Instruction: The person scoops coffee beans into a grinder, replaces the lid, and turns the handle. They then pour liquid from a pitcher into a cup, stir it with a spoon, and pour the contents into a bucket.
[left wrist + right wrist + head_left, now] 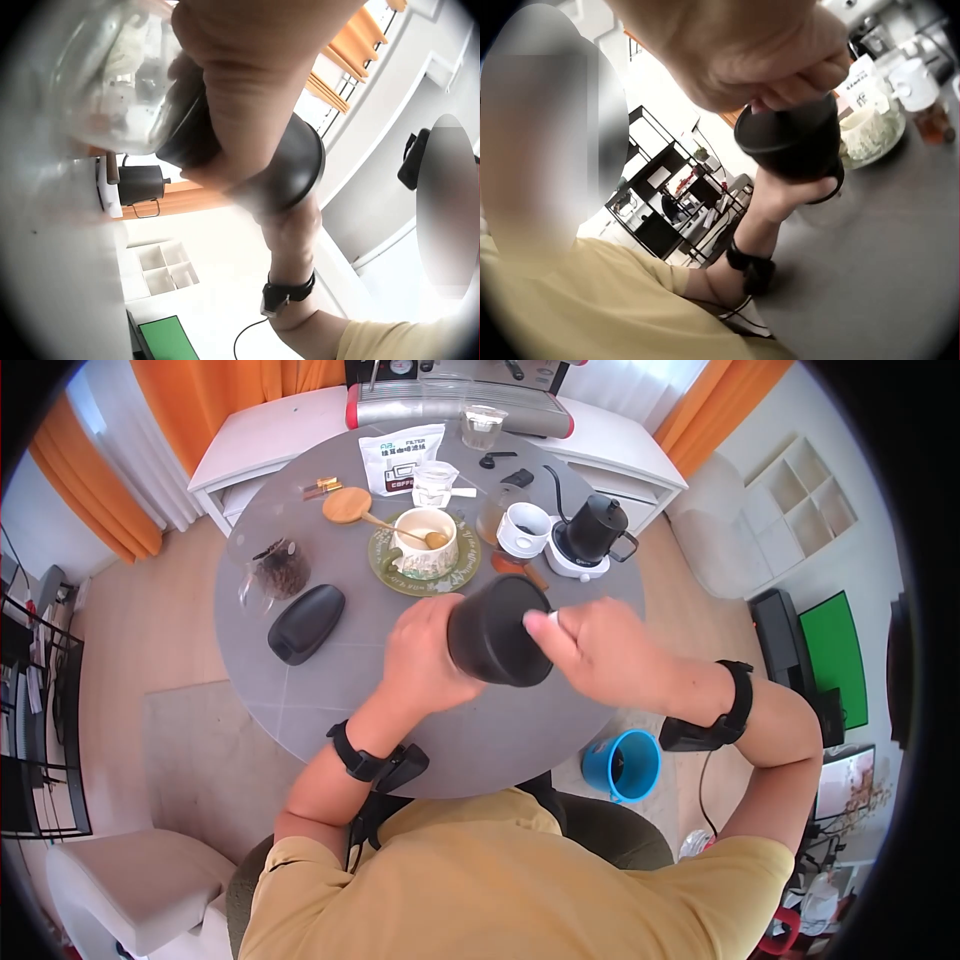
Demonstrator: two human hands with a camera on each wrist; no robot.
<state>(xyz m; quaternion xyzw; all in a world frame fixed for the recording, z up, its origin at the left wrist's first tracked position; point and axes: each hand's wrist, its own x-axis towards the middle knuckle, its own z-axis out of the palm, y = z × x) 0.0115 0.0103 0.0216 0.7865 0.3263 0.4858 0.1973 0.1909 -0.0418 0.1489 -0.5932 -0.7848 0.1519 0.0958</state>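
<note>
My left hand (428, 652) grips the side of a black, tapered vessel (492, 635) with a flat, dark lid. The left wrist view shows a clear glass base (124, 82) under the black body, near the tabletop. At the lid's right edge, my right hand (615, 650) has its fingers curled and the thumb over the top. From the right wrist, this hand (780, 67) covers part of the lid (787, 124), so whatever it pinches there is hidden. A black oval case (306, 624) lies left of my left hand, near a clear container of dark beans (280, 568).
Beyond the hands, a patterned cup (425, 552) stands on a green plate (385, 568). A black gooseneck kettle (597, 528) and a white cup (524, 530) are to the right. A coffee filter bag (392, 455) is farther back. On the floor sits a blue bucket (640, 760).
</note>
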